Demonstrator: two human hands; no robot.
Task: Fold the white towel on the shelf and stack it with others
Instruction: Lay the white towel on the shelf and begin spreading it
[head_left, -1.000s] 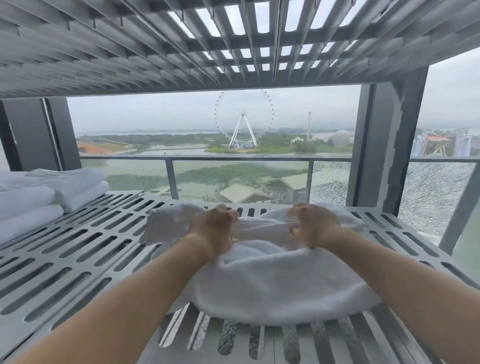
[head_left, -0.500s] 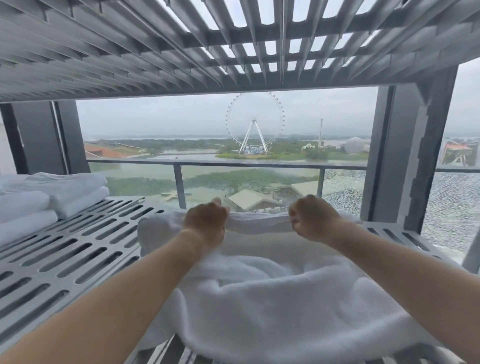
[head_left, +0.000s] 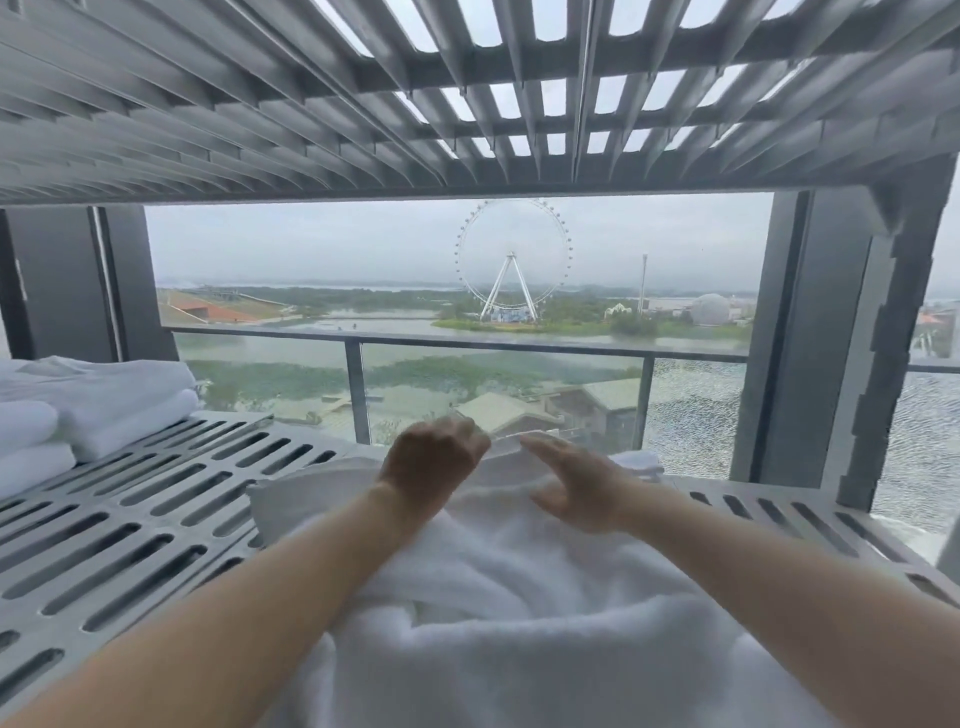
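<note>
- white towel (head_left: 519, 597): bunched, unfolded, lying on slotted grey metal shelf (head_left: 156, 519), centre-right of view; near part runs off bottom of frame, far edge sits by back of shelf.
- L hand (head_left: 431, 462): on towel's far edge, back of hand toward cam. L fingers (head_left: 467, 439) curled into a fist, clamped on the towel edge; edge looks lifted a bit off the pile there.
- R hand (head_left: 582, 488): just beside L hand, over the same far edge. R fingers (head_left: 545, 451) straight and together, tips pointing toward L hand, thumb spread apart, gripping nothing. Motion-blurred, so can't tell if palm touches the cloth or hovers just above.
- both forearms reach in from bottom of frame, over the towel.
- folded towels (head_left: 104, 410): white stack at far left of same shelf, well apart from the loose towel; stack is cut off by frame edge, count unclear.
- upper shelf (head_left: 363, 104): same slatted metal, overhead, light coming thru gaps.
- bkgd: window (head_left: 311, 249) behind shelf, railing (head_left: 467, 345) w/ glass panels outside, Ferris wheel (head_left: 511, 260) across water, grey sky.
</note>
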